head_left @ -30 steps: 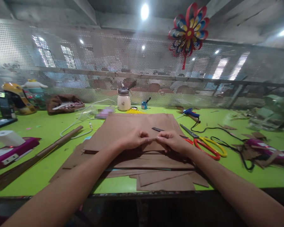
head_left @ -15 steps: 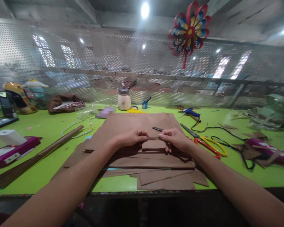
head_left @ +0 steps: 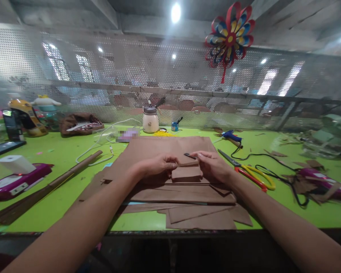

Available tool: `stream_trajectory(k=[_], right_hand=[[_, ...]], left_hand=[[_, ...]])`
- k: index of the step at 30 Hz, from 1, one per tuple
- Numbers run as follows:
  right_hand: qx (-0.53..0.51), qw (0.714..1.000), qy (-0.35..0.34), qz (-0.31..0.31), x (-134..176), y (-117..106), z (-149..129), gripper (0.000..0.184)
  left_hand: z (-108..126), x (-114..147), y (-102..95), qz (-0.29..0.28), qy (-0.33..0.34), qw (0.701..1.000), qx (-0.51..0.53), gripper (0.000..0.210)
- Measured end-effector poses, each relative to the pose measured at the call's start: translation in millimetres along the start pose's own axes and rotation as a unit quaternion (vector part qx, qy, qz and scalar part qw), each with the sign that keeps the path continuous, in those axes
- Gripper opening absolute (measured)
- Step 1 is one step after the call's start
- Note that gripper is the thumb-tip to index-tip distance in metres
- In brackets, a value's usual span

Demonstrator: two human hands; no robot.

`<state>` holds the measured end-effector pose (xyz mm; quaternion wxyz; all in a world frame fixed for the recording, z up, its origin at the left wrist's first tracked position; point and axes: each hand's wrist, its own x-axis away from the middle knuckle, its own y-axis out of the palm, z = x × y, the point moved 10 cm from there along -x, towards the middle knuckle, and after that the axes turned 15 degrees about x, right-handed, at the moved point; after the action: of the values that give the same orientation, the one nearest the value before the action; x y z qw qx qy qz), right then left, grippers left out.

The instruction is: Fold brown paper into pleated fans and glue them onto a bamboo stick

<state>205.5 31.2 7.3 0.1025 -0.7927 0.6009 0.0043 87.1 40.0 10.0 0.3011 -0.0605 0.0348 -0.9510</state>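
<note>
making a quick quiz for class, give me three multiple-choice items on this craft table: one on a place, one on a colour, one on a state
1. Where do the scissors lie?
A. right of the brown paper
B. left of the brown paper
C. on the white jar

2. What colour is the table top?
A. blue
B. bright green
C. white

3. How is the small folded piece held?
A. by the left hand alone
B. lying untouched
C. by both hands

Answers:
1 A, the scissors rest just right of the brown paper sheets.
2 B, the bare surface is bright green.
3 C, the left hand and right hand each pinch its top edge.
</note>
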Motion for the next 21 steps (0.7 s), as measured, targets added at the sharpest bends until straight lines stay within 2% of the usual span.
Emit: stream_trajectory(k=[5,7,10,12,15,17,21], right_hand=[[0.012,0.997,-0.004,-0.078,13,27,-13,0.042],[0.013,0.995,-0.007,-0.102,18,36,-18,0.039],[0.054,0.995,-0.036,-0.073,19,32,-25,0.023],[0.075,0.996,-0.032,-0.04,15,23,-22,0.021],[0.078,0.997,-0.012,0.005,7,9,-12,0.026],[0.073,0.996,-0.028,0.032,3,2,-12,0.029],[0.025,0.998,-0.041,0.037,-1,0,-10,0.03]], left_hand=[[10,3,11.4,-0.046,0.027,0.994,0.098,0.02],[12,4,20.4,-0.074,0.028,0.988,0.129,0.019],[11,6,33.7,-0.111,0.02,0.982,0.152,0.021],[7,6,37.8,-0.115,0.007,0.981,0.154,0.025],[2,2,33.6,-0.086,0.003,0.98,0.181,0.032],[-2,-1,26.0,-0.053,0.008,0.979,0.199,0.031],[-7,-7,-0.2,0.052,0.025,0.978,0.199,0.026]])
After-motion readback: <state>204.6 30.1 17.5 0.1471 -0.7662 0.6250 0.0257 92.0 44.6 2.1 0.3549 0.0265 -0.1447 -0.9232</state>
